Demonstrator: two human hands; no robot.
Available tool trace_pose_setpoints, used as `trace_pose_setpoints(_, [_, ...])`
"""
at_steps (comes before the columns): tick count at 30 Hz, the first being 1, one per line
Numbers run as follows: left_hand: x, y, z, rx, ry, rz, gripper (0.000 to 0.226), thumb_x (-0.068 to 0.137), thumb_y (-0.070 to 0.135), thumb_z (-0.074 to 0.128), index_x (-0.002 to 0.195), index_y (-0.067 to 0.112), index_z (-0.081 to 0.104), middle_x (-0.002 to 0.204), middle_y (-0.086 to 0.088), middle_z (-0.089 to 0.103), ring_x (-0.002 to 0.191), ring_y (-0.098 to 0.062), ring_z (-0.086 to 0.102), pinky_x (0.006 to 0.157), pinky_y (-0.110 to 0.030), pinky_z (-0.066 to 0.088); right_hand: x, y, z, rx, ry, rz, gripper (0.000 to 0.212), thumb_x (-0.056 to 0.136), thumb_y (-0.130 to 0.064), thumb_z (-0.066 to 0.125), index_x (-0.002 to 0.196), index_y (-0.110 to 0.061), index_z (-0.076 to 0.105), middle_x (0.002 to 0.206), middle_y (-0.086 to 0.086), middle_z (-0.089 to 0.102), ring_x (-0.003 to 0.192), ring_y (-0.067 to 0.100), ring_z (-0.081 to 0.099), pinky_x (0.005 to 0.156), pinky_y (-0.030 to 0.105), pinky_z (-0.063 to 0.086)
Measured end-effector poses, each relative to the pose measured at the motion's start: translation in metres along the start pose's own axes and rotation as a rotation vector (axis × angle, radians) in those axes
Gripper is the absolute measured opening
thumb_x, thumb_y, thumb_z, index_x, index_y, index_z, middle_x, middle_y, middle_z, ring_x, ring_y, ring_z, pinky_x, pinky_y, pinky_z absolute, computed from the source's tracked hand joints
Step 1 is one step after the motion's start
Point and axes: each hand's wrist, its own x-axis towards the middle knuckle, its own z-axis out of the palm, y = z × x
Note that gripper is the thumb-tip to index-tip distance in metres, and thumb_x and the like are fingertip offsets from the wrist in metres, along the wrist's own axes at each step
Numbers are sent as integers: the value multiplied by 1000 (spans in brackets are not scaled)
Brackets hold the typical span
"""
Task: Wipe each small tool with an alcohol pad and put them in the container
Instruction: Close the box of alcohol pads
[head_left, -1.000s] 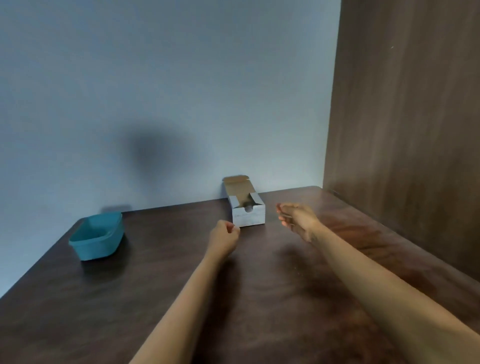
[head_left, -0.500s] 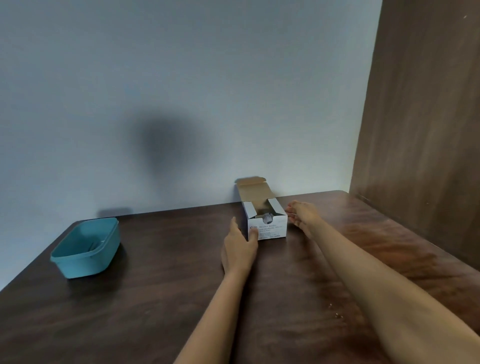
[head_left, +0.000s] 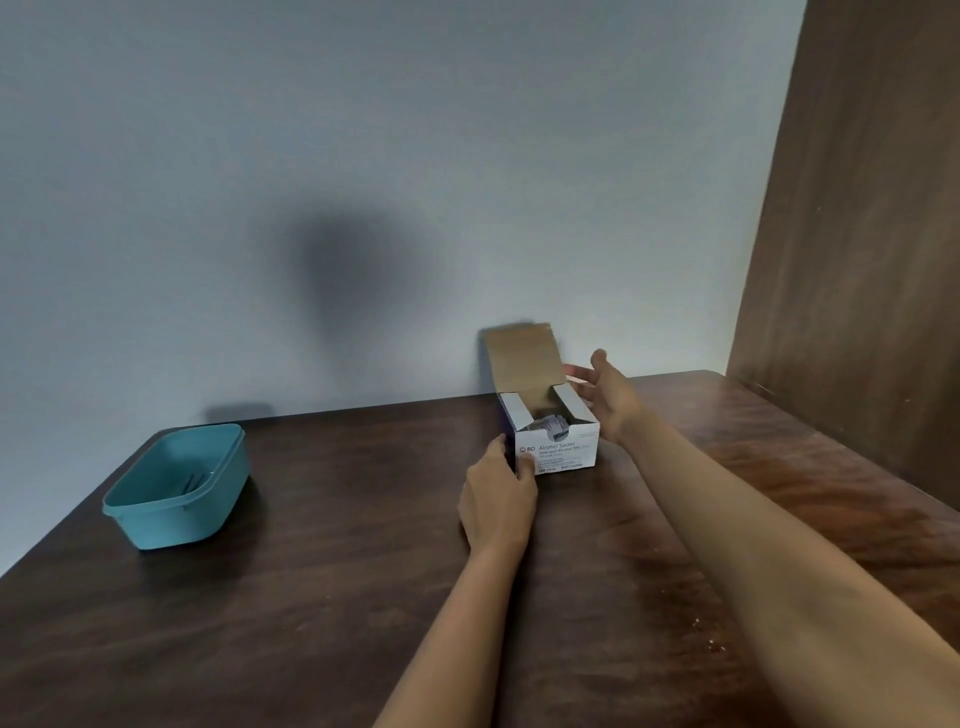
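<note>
1. Alcohol swab box (head_left: 556, 447): it stands near the back of the counter (head_left: 337, 597), lid flap raised, side flaps spread, with grey packets showing at the opening. Half a second ago my left hand only touched its near corner; a second ago neither hand was on it.
2. Left hand (head_left: 498, 501): its grip is now closed on the box's lower left front corner, thumb on the printed face, fingers on the side. I judge that this steadies the box for a one-handed draw.
3. Right hand (head_left: 605, 395): it has risen from beside the box to the level of the opening, grip open and holding nothing, fingers spread next to the right flap. No pad is taken yet.
4. Teal container (head_left: 176, 483): it sits well apart, toward the counter's left edge. Thin dark items lie inside; I cannot tell what they are.
5. Small tools: none is visible on the counter outside the container.
6. Task state, as I judge it: the pad-fetching step has just begun; wiping has not started.
7. Surroundings: a pale wall (head_left: 260, 156) behind, a wooden panel (head_left: 857, 260) on the right.
</note>
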Motion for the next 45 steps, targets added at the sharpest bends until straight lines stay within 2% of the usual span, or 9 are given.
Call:
trace_pose_setpoints(4, [-1, 1, 0, 9, -10, 6, 40, 94, 39, 48, 132, 26, 52, 119, 1, 67, 109, -20, 62, 85, -35, 51, -4, 0, -6, -54, -22, -23, 57, 94, -64, 33, 90, -13, 60, 82, 4, 60, 67, 17, 58, 55, 28, 47])
trace_pose_setpoints(8, [-3, 3, -3, -1, -24, 12, 39, 93, 38, 49, 129, 25, 49, 113, -1, 68, 106, -24, 62, 83, -35, 50, -3, 3, -15, -211, -60, -55, 56, 91, -66, 37, 98, -18, 65, 95, 2, 62, 65, 12, 46, 58, 24, 39])
trace_pose_setpoints(11, [-6, 5, -4, 8, -41, 16, 61, 93, 37, 49, 147, 24, 25, 120, -6, 65, 110, -28, 60, 84, -36, 47, -4, 7, -22, -296, -95, -65, 46, 90, -57, 49, 105, -18, 68, 93, 2, 63, 79, 16, 53, 73, 27, 44])
trace_pose_setpoints(17, [-12, 12, -6, -81, -62, 181, 87, 89, 20, 52, 148, 45, -6, 138, 0, 48, 113, -28, 54, 87, -40, 47, -7, 15, -24, -347, -100, -178, 13, 92, -25, 60, 99, -19, 69, 90, 1, 66, 78, 15, 54, 65, 22, 42])
trace_pose_setpoints(26, [-10, 7, 2, -9, -70, 248, 67, 90, 24, 55, 145, 36, 19, 142, 1, 43, 119, -30, 50, 93, -40, 43, -14, 18, -28, -387, -142, -229, 25, 93, -13, 58, 117, -12, 64, 98, 6, 68, 79, 15, 62, 66, 23, 49])
trace_pose_setpoints(36, [-8, 6, 6, 82, -35, 239, 44, 92, 18, 50, 133, 22, 36, 129, -3, 51, 109, -32, 52, 88, -42, 47, -15, 16, -29, -517, -60, -372, 19, 86, -10, 68, 103, -1, 70, 87, 7, 69, 79, 17, 62, 69, 21, 50])
trace_pose_setpoints(40, [-9, 5, 8, 130, -32, 254, 41, 93, 16, 48, 133, 16, 37, 128, -8, 51, 105, -35, 55, 85, -44, 48, -29, 8, -26, -849, -60, -574, 10, 89, -15, 65, 85, -10, 72, 86, 1, 70, 77, 8, 60, 70, 9, 45])
trace_pose_setpoints(42, [-9, 4, 10, 140, -36, 259, 42, 93, 17, 47, 134, 16, 36, 130, -10, 49, 106, -35, 55, 87, -44, 48, -39, 3, -26, -1109, -28, -761, 18, 94, -20, 59, 80, -16, 69, 87, -2, 69, 79, 10, 59, 71, 16, 44])
trace_pose_setpoints(45, [-10, 3, 10, 157, -52, 259, 51, 95, 17, 46, 143, 17, 29, 137, -11, 45, 111, -37, 53, 92, -45, 46, -54, 4, -27, -1295, -102, -933, 26, 98, -23, 49, 111, -11, 69, 119, 8, 67, 111, 19, 58, 92, 30, 45])
